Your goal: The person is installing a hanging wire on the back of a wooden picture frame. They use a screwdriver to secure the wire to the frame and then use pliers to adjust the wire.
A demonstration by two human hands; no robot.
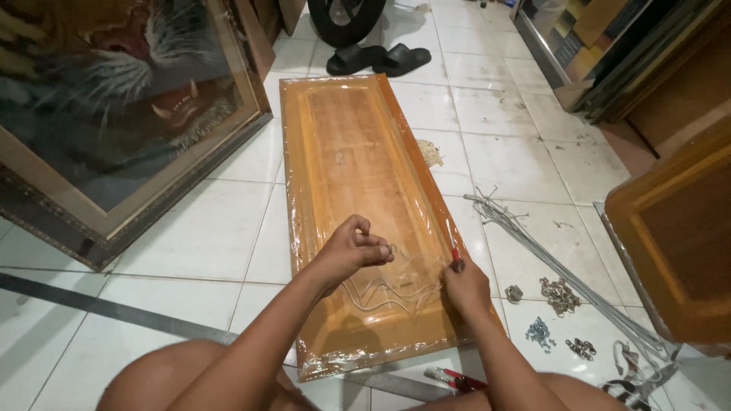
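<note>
a tiled floor [205,221] carries a long wooden panel [358,152] wrapped in clear film, lying lengthwise from the near edge toward a pair of black sandals [379,58], with a framed tiger picture [114,106] leaning at its left and a bundle of grey rods [563,274] and small metal fittings [560,295] just off its right edge. over the panel's near end the left hand [352,253] pinches a small ring [392,248] between closed fingertips, a thin wire [396,288] curving below it. at the near right edge the right hand [466,286] grips a red-handled tool [455,256].
</note>
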